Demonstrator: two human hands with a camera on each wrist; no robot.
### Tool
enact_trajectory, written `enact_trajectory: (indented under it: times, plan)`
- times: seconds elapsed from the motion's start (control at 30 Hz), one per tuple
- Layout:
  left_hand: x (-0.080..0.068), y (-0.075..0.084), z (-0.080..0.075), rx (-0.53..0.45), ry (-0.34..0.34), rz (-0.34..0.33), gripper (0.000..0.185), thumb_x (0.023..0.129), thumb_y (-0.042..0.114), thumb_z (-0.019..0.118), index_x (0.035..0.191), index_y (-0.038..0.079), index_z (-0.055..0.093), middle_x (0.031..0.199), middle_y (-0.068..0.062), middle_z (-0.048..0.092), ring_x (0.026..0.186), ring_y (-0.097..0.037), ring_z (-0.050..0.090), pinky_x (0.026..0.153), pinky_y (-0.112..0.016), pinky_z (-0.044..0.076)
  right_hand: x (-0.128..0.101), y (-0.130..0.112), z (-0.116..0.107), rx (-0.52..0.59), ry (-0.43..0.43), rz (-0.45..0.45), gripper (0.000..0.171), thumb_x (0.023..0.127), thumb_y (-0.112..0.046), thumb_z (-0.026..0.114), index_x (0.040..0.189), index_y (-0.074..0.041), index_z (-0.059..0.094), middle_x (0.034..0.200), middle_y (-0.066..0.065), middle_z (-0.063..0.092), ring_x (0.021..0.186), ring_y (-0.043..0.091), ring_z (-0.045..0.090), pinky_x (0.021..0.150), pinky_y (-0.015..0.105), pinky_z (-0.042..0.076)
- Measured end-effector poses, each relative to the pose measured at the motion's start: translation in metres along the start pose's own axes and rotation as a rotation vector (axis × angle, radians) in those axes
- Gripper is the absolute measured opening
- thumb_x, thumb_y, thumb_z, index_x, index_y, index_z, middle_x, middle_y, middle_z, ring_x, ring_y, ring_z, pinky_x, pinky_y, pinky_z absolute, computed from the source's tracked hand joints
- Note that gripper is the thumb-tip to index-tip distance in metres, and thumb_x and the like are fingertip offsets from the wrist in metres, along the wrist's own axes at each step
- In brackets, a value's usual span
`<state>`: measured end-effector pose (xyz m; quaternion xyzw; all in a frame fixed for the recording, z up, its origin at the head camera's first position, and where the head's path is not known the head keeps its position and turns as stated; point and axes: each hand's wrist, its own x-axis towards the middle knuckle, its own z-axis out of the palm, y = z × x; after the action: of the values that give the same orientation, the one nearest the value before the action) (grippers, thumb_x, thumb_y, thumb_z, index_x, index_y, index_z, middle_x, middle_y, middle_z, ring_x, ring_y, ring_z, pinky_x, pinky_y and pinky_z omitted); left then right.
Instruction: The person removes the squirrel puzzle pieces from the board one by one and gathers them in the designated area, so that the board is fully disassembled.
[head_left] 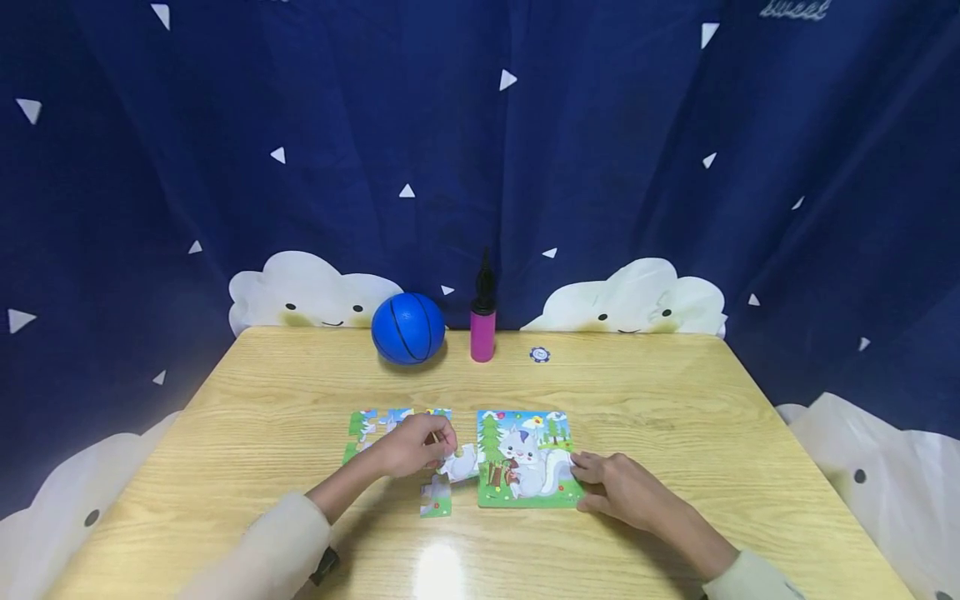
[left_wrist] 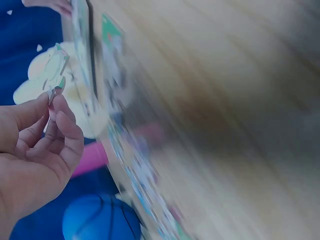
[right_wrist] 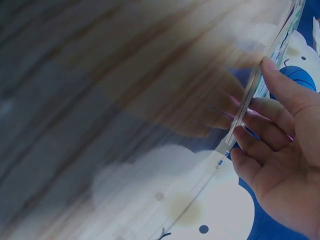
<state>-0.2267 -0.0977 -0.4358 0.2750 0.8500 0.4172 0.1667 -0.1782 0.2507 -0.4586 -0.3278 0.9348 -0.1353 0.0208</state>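
Observation:
A squirrel puzzle board [head_left: 525,457] lies on the wooden table [head_left: 675,400]. My left hand [head_left: 448,444] hovers just left of the board. In the left wrist view my left hand [left_wrist: 56,102] pinches a small puzzle piece [left_wrist: 54,92] between thumb and forefinger. A whitish piece [head_left: 459,463] shows by those fingertips at the board's left edge. My right hand [head_left: 581,471] rests on the table with straight fingers touching the board's right edge [right_wrist: 245,105]. Several loose pieces [head_left: 372,423] lie left of the board. One more piece [head_left: 436,497] lies nearer me.
A blue ball [head_left: 408,327], a pink hand pump [head_left: 482,329] standing upright and a small round token [head_left: 539,354] are at the table's far edge. A dark blue curtain with cloud shapes hangs behind. Both wrist views are blurred.

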Motion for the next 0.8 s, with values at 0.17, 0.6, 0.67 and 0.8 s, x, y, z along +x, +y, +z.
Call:
enact_trajectory:
  times: [0.17, 0.6, 0.67, 0.8]
  plan:
    - [-0.022, -0.015, -0.015, 0.001, -0.003, -0.025, 0.009, 0.095, 0.007, 0.054, 0.089, 0.003, 0.061, 0.078, -0.013, 0.060, 0.064, -0.021, 0.058, 0.054, -0.022, 0.044, 0.000, 0.001, -0.001, 0.008, -0.011, 0.011, 0.049, 0.080, -0.026, 0.073, 0.118, 0.003, 0.063, 0.127, 0.021, 0.059, 0.116, 0.035, 0.058, 0.091, 0.047, 0.049]
    - [-0.056, -0.026, -0.032, 0.030, -0.111, -0.036, 0.010, 0.092, 0.000, 0.053, 0.084, 0.001, 0.060, 0.083, -0.007, 0.064, 0.067, -0.012, 0.056, 0.058, -0.023, 0.046, 0.000, 0.001, -0.002, 0.011, -0.015, 0.007, 0.049, 0.081, -0.027, 0.072, 0.118, 0.003, 0.063, 0.127, 0.020, 0.059, 0.116, 0.035, 0.058, 0.091, 0.050, 0.049]
    - [-0.059, -0.028, -0.032, 0.021, -0.120, -0.045, 0.011, 0.092, -0.002, 0.053, 0.084, 0.000, 0.060, 0.082, -0.008, 0.064, 0.067, -0.013, 0.056, 0.058, -0.022, 0.046, 0.001, 0.001, -0.002, 0.010, -0.018, 0.010, 0.049, 0.081, -0.027, 0.072, 0.118, 0.003, 0.063, 0.127, 0.020, 0.059, 0.117, 0.035, 0.058, 0.090, 0.050, 0.049]
    - [-0.063, -0.031, -0.032, 0.042, -0.122, -0.070, 0.012, 0.092, -0.002, 0.053, 0.083, 0.001, 0.061, 0.076, -0.007, 0.062, 0.065, -0.012, 0.054, 0.057, -0.020, 0.043, 0.001, 0.000, -0.002, 0.013, -0.023, 0.019, 0.049, 0.081, -0.027, 0.072, 0.119, 0.003, 0.063, 0.128, 0.019, 0.059, 0.117, 0.035, 0.058, 0.091, 0.050, 0.048]
